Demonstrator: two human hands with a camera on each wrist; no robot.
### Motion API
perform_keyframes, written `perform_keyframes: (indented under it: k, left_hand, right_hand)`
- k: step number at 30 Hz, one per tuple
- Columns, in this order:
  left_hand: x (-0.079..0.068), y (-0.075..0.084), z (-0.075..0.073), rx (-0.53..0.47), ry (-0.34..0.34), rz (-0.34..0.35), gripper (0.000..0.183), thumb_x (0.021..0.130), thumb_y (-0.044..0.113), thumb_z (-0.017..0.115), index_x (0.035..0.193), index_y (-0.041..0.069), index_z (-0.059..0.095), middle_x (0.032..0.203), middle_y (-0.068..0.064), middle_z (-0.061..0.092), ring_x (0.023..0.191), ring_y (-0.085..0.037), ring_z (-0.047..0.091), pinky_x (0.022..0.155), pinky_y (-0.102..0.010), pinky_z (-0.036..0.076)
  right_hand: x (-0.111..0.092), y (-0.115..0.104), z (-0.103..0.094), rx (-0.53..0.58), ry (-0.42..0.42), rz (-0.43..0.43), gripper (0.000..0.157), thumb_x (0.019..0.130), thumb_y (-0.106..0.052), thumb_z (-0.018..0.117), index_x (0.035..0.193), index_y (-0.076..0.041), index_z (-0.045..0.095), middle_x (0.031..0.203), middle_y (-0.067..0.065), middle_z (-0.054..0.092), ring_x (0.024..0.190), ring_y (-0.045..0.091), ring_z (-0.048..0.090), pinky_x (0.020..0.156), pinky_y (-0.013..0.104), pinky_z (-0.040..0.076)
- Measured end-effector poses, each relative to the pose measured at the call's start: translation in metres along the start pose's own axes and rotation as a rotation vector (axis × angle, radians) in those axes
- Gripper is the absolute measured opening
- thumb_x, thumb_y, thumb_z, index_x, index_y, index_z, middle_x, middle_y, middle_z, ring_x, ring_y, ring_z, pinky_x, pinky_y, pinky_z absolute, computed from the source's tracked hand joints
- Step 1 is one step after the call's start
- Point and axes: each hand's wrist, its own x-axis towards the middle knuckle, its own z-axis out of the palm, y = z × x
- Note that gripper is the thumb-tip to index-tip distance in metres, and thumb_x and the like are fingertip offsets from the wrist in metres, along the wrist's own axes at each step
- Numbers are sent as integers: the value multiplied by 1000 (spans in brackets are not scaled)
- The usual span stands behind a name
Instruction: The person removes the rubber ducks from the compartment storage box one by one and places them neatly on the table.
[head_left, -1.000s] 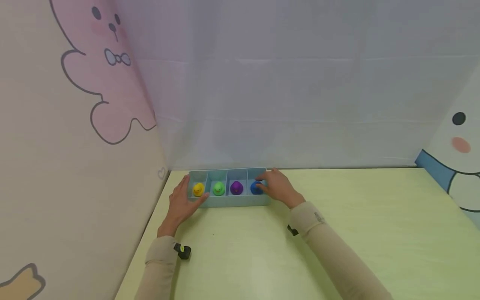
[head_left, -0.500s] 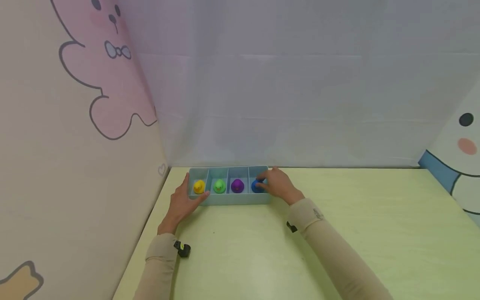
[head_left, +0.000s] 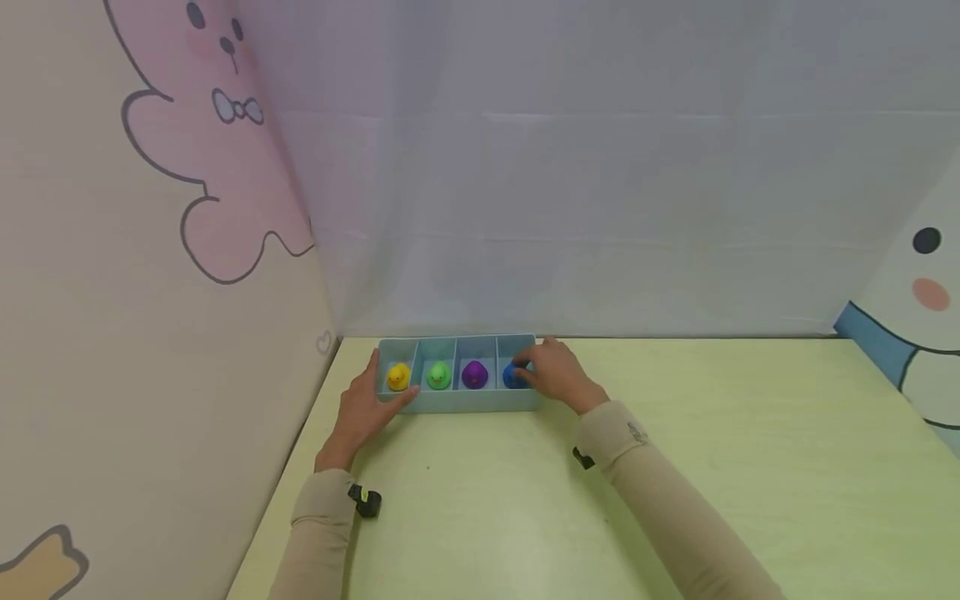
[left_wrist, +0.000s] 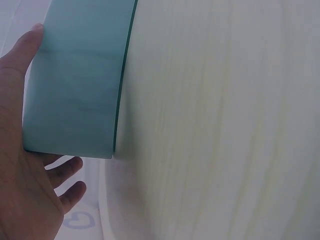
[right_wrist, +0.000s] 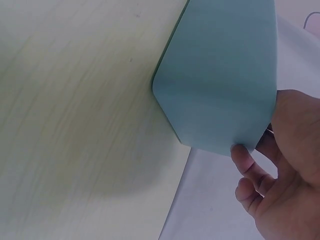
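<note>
In the head view, a pale blue box [head_left: 442, 403] with a row of compartments stands near the table's back edge. From left to right it holds a yellow rubber duck [head_left: 399, 377], a green rubber duck [head_left: 438, 376], a purple rubber duck [head_left: 475, 375] and a blue rubber duck [head_left: 512, 375]. My left hand [head_left: 362, 410] spreads around the box's left end, its thumb along the front rim. My right hand [head_left: 553, 372] reaches over the right end and pinches the blue duck, partly covering it. Its lower fingers [right_wrist: 243, 159] are at the box's outer wall.
The pale yellow table [head_left: 480, 500] stretches in front of the box and far to the right. Close on the left is a wall [head_left: 150, 375] with cartoon figures. A whitish curtain [head_left: 600, 208] hangs right behind the box.
The head view shifts slightly up and down. Both hands, the box and the ducks keep the same places relative to each other.
</note>
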Motion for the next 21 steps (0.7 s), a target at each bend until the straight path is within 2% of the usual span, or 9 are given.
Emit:
perform_keyframes:
  k: [2,6,11,16,21]
  left_hand:
    - [-1,0,-1,2,-1,5,114,86,81,56,166,25,-5,169,-23,23,152,-51,27,119,-73,25]
    - [-3,0,-1,-4,2,3,116,85,80,57,166,23,-2,168,-23,25,151,-51,29,119,-74,25]
    - [-10,-2,1,2,5,-25,117,83,81,60,166,23,3,167,-22,28,150,-50,32,119,-74,25]
    - [-11,2,-1,28,32,-10,119,80,81,63,166,19,9,161,-26,37,143,-53,41,112,-73,35]
    - [-6,5,-2,16,19,16,123,80,80,64,166,19,2,167,-25,28,147,-53,36,114,-73,33]
  right_hand:
    - [0,-1,-2,-8,9,-1,26,95,-27,73,113,-9,79,109,6,80,95,30,68,89,47,53]
    - [-1,-2,-3,-4,8,2,27,94,-29,75,111,-9,79,107,7,80,91,29,64,83,46,52]
    - [-5,-1,-2,-9,1,-21,25,93,-27,75,110,-9,79,105,6,80,87,27,62,77,42,49]
    - [-9,1,-2,-7,5,-28,23,93,-26,75,109,-10,80,103,6,80,86,26,60,79,44,47]
    - [-11,3,-4,-8,25,-42,22,92,-25,76,107,-10,80,102,6,81,84,25,60,81,46,48]
